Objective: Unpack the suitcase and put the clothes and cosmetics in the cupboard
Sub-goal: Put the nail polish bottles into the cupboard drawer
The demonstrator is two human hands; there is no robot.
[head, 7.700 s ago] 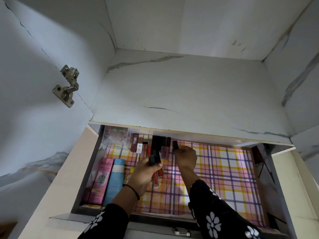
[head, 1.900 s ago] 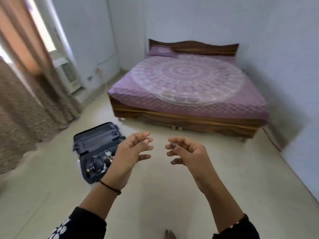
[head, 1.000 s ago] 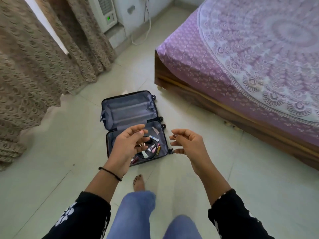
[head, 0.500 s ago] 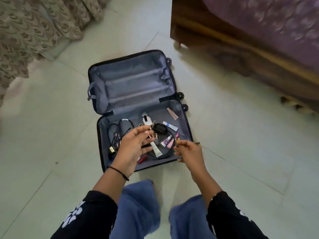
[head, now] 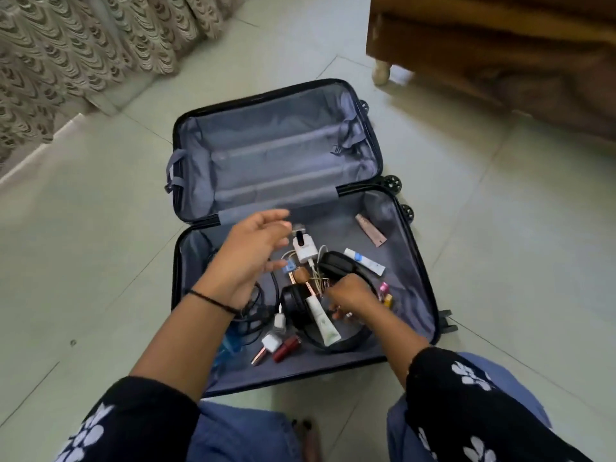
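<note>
Now I am crouched over the suitcase (head: 276, 155), which lies open flat on the floor (head: 100, 228). Its two halves run away from me, the bare lid half farther off and the filled half against my knees. The hinge line runs left to right and the wheels point right, toward the bed frame (head: 500, 45).

The cosmetics lie in the near half, tangled with black headphones (head: 336, 266) and a white charger (head: 305, 248). A white tube (head: 321, 320) lies across the headphones on a slant, its wider end toward me. A pinkish tube (head: 370, 230) lies apart by the far right wall, also diagonal. A red lipstick (head: 286, 348) lies near the front edge.

My hands are apart. My left hand (head: 248, 258) hovers above the heap with loose fingers, holding nothing. My right hand (head: 350, 296) is down among the items with fingers curled (whether it grips anything, I cannot tell).

Compared with half a second ago, the case fills more of my view, and my right hand has dropped from above the case into the clutter.
</note>
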